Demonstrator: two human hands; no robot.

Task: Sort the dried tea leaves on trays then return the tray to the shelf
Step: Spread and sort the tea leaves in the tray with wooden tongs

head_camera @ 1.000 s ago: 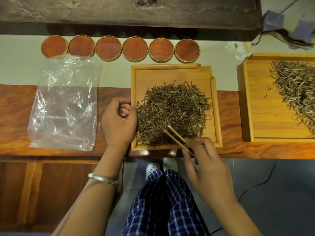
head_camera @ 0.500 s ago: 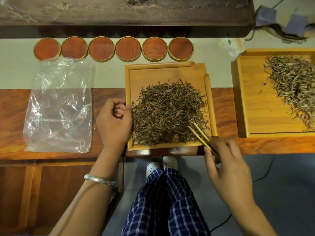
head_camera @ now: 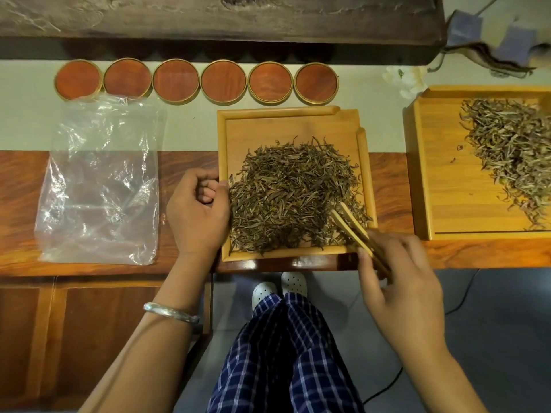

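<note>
A square wooden tray [head_camera: 286, 120] lies in front of me, holding a heap of dark dried tea leaves [head_camera: 289, 195]. My left hand [head_camera: 198, 213] rests against the tray's left rim, fingers curled into a loose fist with nothing visible in it. My right hand [head_camera: 399, 281] grips wooden tongs [head_camera: 354, 226] at the tray's near right corner. The tong tips are slightly apart and touch the right edge of the heap. A second, larger tray [head_camera: 441, 174] to the right carries a paler pile of tea leaves [head_camera: 512, 156].
A crumpled clear plastic bag [head_camera: 101, 180] lies left of my left hand. Several round wooden coasters [head_camera: 223, 81] line the back of the table. A dark carved slab [head_camera: 220, 16] runs behind them. Folded cloth [head_camera: 489, 46] sits at the far right. My legs and white shoes [head_camera: 280, 286] are below the table edge.
My right hand carried the tongs from the near middle of the heap to its right edge near the tray's corner. My left hand stayed at the left rim.
</note>
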